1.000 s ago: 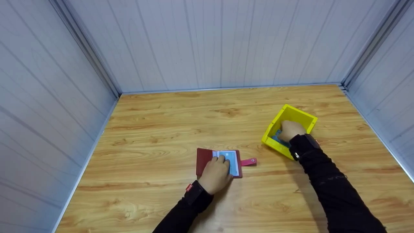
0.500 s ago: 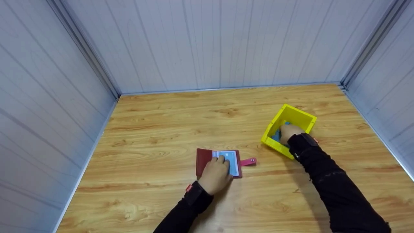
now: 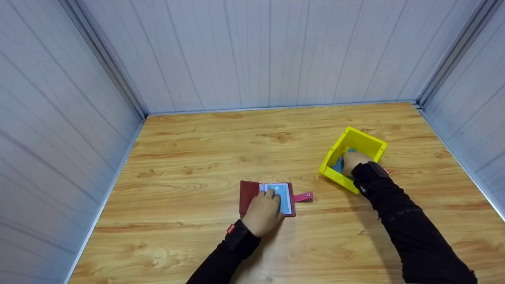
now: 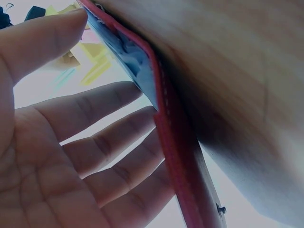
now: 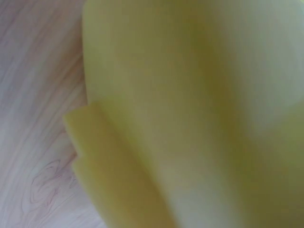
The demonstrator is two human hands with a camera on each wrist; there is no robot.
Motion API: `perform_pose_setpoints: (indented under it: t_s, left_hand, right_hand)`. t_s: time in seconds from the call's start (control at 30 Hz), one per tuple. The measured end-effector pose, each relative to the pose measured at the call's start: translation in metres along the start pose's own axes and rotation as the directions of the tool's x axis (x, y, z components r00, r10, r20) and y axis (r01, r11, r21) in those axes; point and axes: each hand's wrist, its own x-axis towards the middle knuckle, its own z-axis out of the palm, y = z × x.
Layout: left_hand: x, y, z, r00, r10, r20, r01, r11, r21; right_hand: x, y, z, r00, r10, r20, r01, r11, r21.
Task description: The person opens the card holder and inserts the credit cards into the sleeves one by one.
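The wallet (image 3: pixel 248 193) lies unfolded on the desk (image 3: pixel 197 150) at lower centre of the frame. It could slip or fold over if the left hand (image 3: pixel 263 213) lifts, as its fingers are apart and merely rest against it. The right hand (image 3: pixel 354 162), inside the yellow box (image 3: pixel 337 181) at right, might tip the box by catching its wall; whether its hidden fingers hold any blue things (image 3: pixel 337 165) cannot be told. Compared with a second ago, more blue shows beyond that hand; the wallet stays put.
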Motion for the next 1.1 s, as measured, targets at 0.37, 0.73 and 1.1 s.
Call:
perform_pose_setpoints:
  t_s: [0.37, 0.73, 1.1]
  left_hand:
    - [0.001, 0.0, 0.0, 1.0, -0.004, 0.017, 0.004, 1.0, -0.01]
    - [0.0, -0.001, -0.002, 1.0, 0.0, 0.031, 0.001, 1.0, -0.014]
    - [0.0, 0.0, -0.002, 0.999, -0.006, 0.034, 0.006, 1.0, 0.008]
  right_hand:
    - [0.0, 0.001, 0.0, 1.0, 0.002, -0.028, -0.002, 1.0, -0.013]
    - [-0.002, 0.003, -0.004, 0.991, 0.003, -0.133, -0.006, 1.0, -0.023]
    - [-0.017, -0.002, -0.019, 0.975, -0.059, -0.216, 0.044, 0.996, -0.074]
